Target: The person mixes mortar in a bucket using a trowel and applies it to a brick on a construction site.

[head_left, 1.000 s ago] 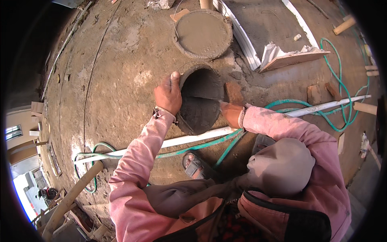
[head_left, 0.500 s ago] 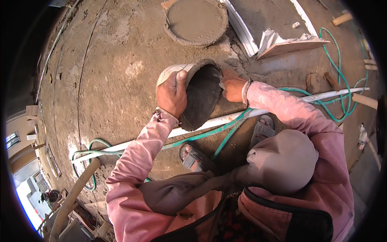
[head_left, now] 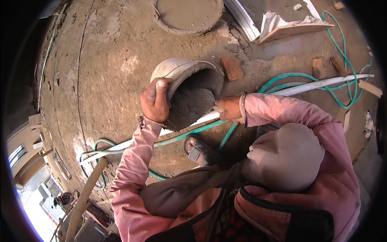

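A tilted bucket [head_left: 173, 66], pale outside and crusted with mortar, lies with its mouth toward me. My left hand [head_left: 155, 101] grips its left rim, thumb on top and fingers wrapped round the wall. Wet grey mortar [head_left: 185, 107] coats the inside. At the mouth's right side, my right hand [head_left: 230, 109] is closed at the end of a flat, rounded, mortar-coated blade [head_left: 203, 99], which dips into the bucket. Its handle is hidden in my fist, so the exact kind of tool cannot be made out.
A round pan of mortar [head_left: 189, 14] stands beyond the bucket. A brick piece [head_left: 231, 67] lies right of it. Behind my hands run a white pipe [head_left: 298, 88] and a green hose [head_left: 282, 76]. A board [head_left: 296, 32] and white channel [head_left: 242, 20] lie far right.
My right hand has moved from the bucket's right rim down toward me, bringing the blade into the mouth. The bucket has shifted slightly left, and the brick piece now shows.
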